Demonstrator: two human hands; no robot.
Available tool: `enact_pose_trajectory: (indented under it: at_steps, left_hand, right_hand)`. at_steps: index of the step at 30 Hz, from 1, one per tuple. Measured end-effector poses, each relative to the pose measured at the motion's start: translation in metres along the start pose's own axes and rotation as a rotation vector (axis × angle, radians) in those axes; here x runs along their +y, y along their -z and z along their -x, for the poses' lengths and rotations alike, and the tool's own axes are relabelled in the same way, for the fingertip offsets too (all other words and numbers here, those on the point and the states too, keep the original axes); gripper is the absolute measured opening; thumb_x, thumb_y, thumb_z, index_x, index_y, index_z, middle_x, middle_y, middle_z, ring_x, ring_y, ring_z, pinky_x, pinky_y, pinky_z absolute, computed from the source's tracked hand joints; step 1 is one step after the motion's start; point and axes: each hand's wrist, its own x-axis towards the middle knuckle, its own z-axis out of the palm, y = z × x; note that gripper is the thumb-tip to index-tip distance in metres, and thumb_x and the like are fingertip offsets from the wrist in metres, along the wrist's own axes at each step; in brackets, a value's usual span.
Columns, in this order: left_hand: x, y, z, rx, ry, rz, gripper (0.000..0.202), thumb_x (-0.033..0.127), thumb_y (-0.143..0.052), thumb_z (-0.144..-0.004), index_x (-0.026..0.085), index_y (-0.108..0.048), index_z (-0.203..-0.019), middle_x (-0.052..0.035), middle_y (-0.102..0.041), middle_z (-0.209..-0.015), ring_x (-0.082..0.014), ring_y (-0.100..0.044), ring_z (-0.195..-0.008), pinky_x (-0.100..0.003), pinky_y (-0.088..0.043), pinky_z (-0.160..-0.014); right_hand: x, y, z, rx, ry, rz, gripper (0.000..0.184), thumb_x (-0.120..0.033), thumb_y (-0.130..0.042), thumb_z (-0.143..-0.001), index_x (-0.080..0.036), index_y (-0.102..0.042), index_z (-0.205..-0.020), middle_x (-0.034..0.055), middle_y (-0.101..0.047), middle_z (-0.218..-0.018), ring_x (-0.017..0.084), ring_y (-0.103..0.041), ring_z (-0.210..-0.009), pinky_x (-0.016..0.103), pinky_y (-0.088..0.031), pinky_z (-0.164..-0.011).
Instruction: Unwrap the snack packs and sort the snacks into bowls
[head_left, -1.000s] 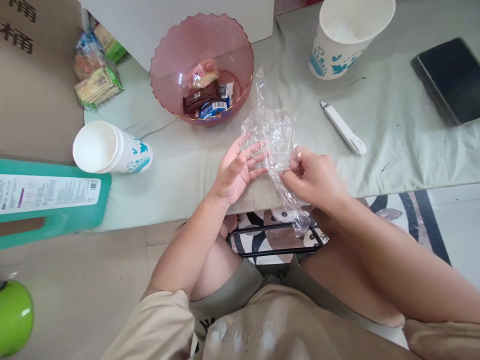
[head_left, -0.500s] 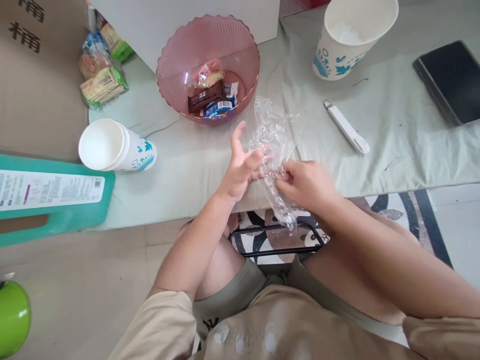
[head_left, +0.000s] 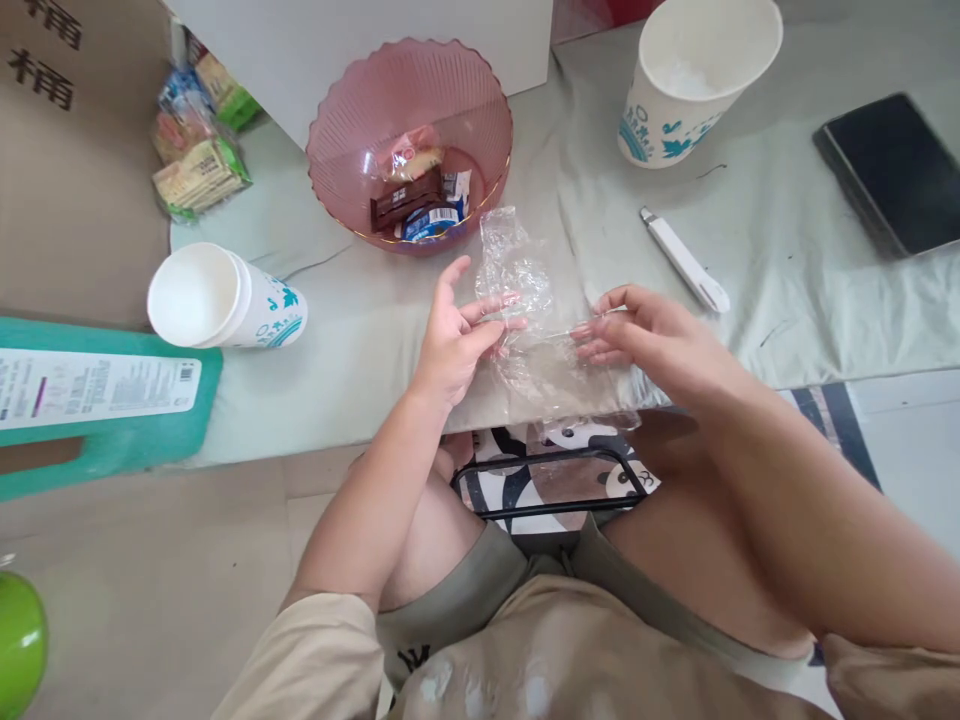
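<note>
- One clear plastic sheet (head_left: pixel 538 345) lies between my left hand (head_left: pixel 448 345), fingers splayed against it, and my right hand (head_left: pixel 667 340), touching; whether that pinches, I can't tell
- Its long axis runs from beside the pink bowl (head_left: pixel 341 165) past the tablecloth's (head_left: pixel 840 320) front edge
- Rightward, room reaches the white cutter (head_left: pixel 685 260)

Right of the bowl (head_left: pixel 352 130), a hand could pass over bare cloth (head_left: pixel 581 170) up to the cup (head_left: pixel 671 110) and knife (head_left: pixel 686 262). Behind the bowl, a box (head_left: pixel 360 18) bars the way; at the bowl's front right, the plastic bag (head_left: pixel 534 270). Front left, room opens between stacked cups (head_left: pixel 259 310) and left hand (head_left: pixel 450 335).
</note>
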Motion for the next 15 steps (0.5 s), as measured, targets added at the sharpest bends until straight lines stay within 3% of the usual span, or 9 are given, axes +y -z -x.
enact_pose_trajectory:
  at_steps: [4,6,8,11,13,15]
  left_hand:
    - [0.000,0.000,0.000,-0.073,-0.045,-0.045,0.091,0.035,-0.085,-0.077,0.037,-0.034,-0.153,-0.0106,-0.073,-0.130,-0.0230,-0.080,-0.089,-0.021,-0.051,-0.053]
    - [0.002,-0.002,0.002,-0.095,-0.064,-0.073,0.088,0.034,-0.083,-0.077,0.036,-0.037,-0.152,-0.0108,-0.073,-0.129,-0.0211,-0.080,-0.084,-0.021,-0.050,-0.052]
    - [0.005,-0.005,0.006,-0.132,-0.075,-0.102,0.085,0.030,-0.081,-0.077,0.036,-0.039,-0.151,-0.0103,-0.074,-0.127,-0.0166,-0.077,-0.075,-0.022,-0.051,-0.055]
    - [0.007,-0.009,0.010,-0.165,-0.069,-0.144,0.084,0.023,-0.077,-0.076,0.035,-0.040,-0.150,-0.0091,-0.076,-0.124,-0.0095,-0.070,-0.060,-0.024,-0.054,-0.059]
    - [0.008,-0.010,0.011,-0.119,-0.053,-0.162,0.085,0.023,-0.075,-0.077,0.034,-0.038,-0.153,-0.0089,-0.077,-0.122,-0.0082,-0.068,-0.057,-0.023,-0.053,-0.058]
    - [0.010,-0.010,0.009,-0.067,-0.021,-0.154,0.087,0.027,-0.075,-0.078,0.032,-0.033,-0.155,-0.0100,-0.077,-0.121,-0.0102,-0.070,-0.059,-0.022,-0.049,-0.053]
  right_hand:
    - [-0.010,0.002,-0.002,-0.157,-0.187,-0.258,0.067,-0.084,-0.062,-0.076,-0.022,-0.066,-0.100,0.0134,-0.078,-0.095,0.028,-0.077,-0.089,0.041,-0.064,-0.081]
    - [-0.012,0.003,-0.003,-0.180,-0.209,-0.292,0.073,-0.089,-0.055,-0.076,-0.020,-0.068,-0.098,0.0153,-0.079,-0.096,0.030,-0.078,-0.091,0.042,-0.065,-0.082]
    - [-0.010,0.003,-0.004,-0.172,-0.238,-0.264,0.062,-0.080,-0.065,-0.078,-0.020,-0.069,-0.094,0.0144,-0.079,-0.094,0.028,-0.078,-0.086,0.042,-0.065,-0.080]
    - [-0.003,0.001,-0.005,-0.183,-0.245,-0.085,0.030,-0.048,-0.080,-0.079,-0.021,-0.071,-0.088,0.0097,-0.079,-0.088,0.023,-0.076,-0.075,0.038,-0.065,-0.072]
    - [0.002,-0.003,-0.007,-0.119,-0.134,0.067,0.014,-0.031,-0.077,-0.081,-0.022,-0.075,-0.091,0.0055,-0.079,-0.087,0.019,-0.073,-0.066,0.035,-0.063,-0.067]
    - [0.005,-0.005,-0.008,0.020,0.028,0.188,0.015,-0.023,-0.071,-0.083,-0.024,-0.077,-0.096,0.0025,-0.080,-0.093,0.014,-0.067,-0.056,0.034,-0.060,-0.063]
